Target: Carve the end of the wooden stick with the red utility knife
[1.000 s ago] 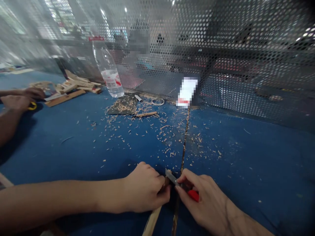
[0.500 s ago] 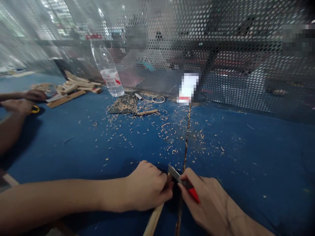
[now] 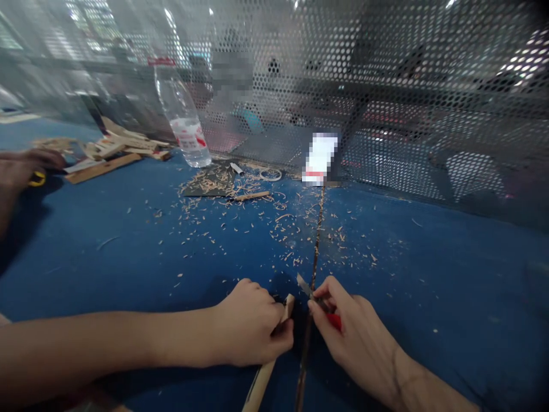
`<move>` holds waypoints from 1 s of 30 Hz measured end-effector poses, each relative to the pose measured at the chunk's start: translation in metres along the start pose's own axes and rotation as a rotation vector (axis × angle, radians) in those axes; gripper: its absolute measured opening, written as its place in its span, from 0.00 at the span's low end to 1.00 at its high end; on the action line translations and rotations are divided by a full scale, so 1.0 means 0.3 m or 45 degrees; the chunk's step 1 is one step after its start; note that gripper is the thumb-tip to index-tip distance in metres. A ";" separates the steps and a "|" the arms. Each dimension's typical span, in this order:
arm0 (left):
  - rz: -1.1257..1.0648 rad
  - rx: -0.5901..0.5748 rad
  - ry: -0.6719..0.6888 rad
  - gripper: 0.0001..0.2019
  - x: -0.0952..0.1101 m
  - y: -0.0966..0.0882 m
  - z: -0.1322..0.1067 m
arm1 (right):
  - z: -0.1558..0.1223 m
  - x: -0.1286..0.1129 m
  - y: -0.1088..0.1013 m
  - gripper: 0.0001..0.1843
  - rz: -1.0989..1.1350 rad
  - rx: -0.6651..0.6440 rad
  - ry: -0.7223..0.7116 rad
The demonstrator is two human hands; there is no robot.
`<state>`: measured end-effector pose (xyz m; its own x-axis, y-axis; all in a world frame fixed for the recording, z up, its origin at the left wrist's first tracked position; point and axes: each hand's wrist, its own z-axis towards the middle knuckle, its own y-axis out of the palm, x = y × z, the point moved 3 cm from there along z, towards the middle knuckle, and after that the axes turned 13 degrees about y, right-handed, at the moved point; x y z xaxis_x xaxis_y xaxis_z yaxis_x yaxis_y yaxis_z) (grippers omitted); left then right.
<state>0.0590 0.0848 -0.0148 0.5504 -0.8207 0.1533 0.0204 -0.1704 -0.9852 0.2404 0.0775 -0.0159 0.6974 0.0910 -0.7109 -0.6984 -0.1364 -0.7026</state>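
Note:
My left hand point(image 3: 257, 326) is closed around a pale wooden stick point(image 3: 261, 384), whose cut tip sticks out above the thumb while its long end runs down past the bottom of the view. In my right hand point(image 3: 355, 332) is a red utility knife point(image 3: 334, 320), pinched near the front, its blade point(image 3: 303, 284) pointing up and left. The blade is a short way right of the stick's tip and apart from it. Part of the knife's handle is hidden in my palm.
Wood shavings point(image 3: 214, 180) are scattered over the blue table point(image 3: 128, 274). A water bottle point(image 3: 189, 137), a phone point(image 3: 319, 160) and a roll of tape point(image 3: 270, 174) stand or lie by the perforated metal screen. At left, another person's hands point(image 3: 19, 171) are near wood pieces point(image 3: 115, 149).
The knife has come away from the stick, its blade shifting slightly up. More of the stick's tip shows now. The other person's hands sit farther left in view.

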 end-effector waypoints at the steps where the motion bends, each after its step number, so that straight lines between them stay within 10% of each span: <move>1: -0.011 -0.008 0.001 0.17 -0.001 -0.004 0.000 | 0.001 -0.003 -0.005 0.08 0.026 -0.012 0.018; 8: -0.073 0.017 -0.040 0.19 -0.008 -0.011 0.005 | 0.005 0.000 -0.011 0.08 0.062 -0.040 0.065; 16: -0.859 0.504 -0.085 0.23 -0.063 -0.030 -0.011 | 0.007 -0.012 -0.015 0.09 0.100 0.017 -0.029; 30: -0.974 0.452 -0.126 0.23 -0.073 -0.046 -0.001 | 0.010 -0.014 -0.069 0.06 -0.074 0.059 -0.180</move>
<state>0.0466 0.1049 -0.0046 0.3487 -0.4950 0.7959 0.6680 -0.4643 -0.5815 0.2514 0.0829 0.0015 0.7097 0.2362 -0.6638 -0.6662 -0.0817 -0.7413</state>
